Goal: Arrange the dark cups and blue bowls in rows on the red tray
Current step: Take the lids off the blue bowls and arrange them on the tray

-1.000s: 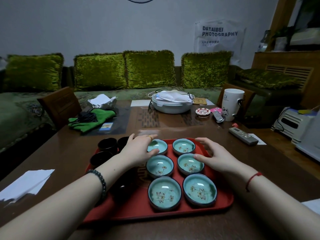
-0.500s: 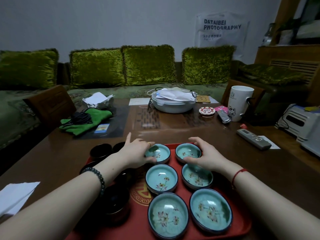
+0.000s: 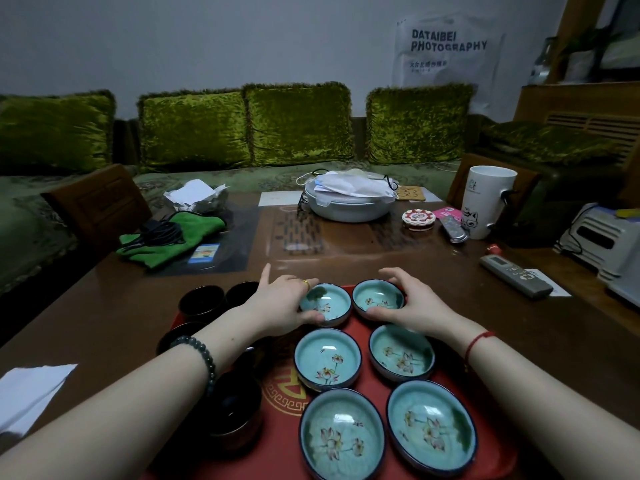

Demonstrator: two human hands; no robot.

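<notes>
The red tray [image 3: 491, 455] lies on the brown table in front of me. Several blue bowls with flower patterns stand on its right half in two columns. My left hand [image 3: 280, 303] grips the far left blue bowl [image 3: 329, 304], thumb on its near rim. My right hand [image 3: 412, 303] grips the far right blue bowl [image 3: 375, 299], fingers over its far edge. Several dark cups stand on the tray's left side: two at the back [image 3: 201, 301], one near cup [image 3: 232, 410] partly under my left forearm.
Beyond the tray stand a white covered dish [image 3: 349, 206], a green cloth with black cables [image 3: 169, 237], a round patterned tin [image 3: 418, 220], a white mug [image 3: 486, 202] and two remotes [image 3: 516, 273]. White paper [image 3: 27, 393] lies at the left table edge.
Both hands moved forward from the middle bowls to the two far bowls and closed around them. The view came closer and tilted down over the tray.
</notes>
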